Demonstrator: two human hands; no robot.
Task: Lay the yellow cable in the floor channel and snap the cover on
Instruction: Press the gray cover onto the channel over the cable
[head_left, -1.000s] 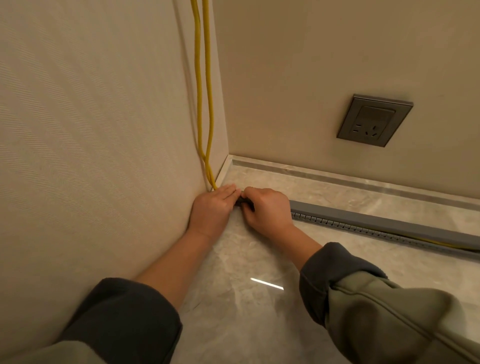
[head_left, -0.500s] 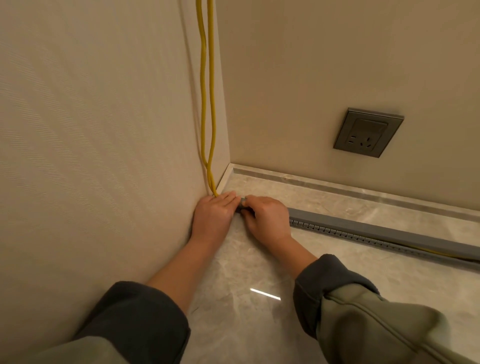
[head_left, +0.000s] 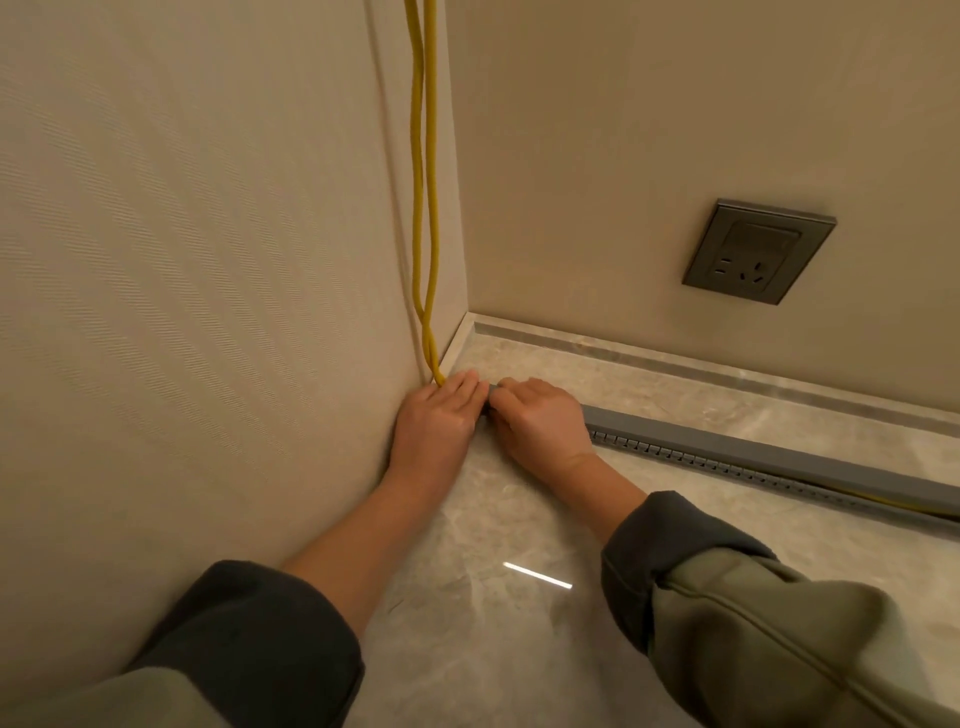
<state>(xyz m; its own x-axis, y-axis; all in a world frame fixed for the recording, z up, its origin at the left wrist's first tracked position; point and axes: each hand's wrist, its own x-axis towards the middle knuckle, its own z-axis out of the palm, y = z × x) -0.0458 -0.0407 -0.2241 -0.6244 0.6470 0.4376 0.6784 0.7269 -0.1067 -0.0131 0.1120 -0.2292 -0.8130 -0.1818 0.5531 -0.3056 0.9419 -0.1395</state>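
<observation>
Two bare hands press down side by side at the wall end of a long grey plastic floor channel (head_left: 779, 452) lying on a glossy marble-patterned floor (head_left: 519, 649). The left hand (head_left: 434, 421) lies flat, fingers together; the right hand (head_left: 543, 423) curls over the channel's end — how tightly, I cannot tell. A doubled yellow cable (head_left: 423, 208) hangs down the wall corner to the hands — a sliver shows inside the channel's far right end. A grey wall socket (head_left: 758, 252) sits above.
</observation>
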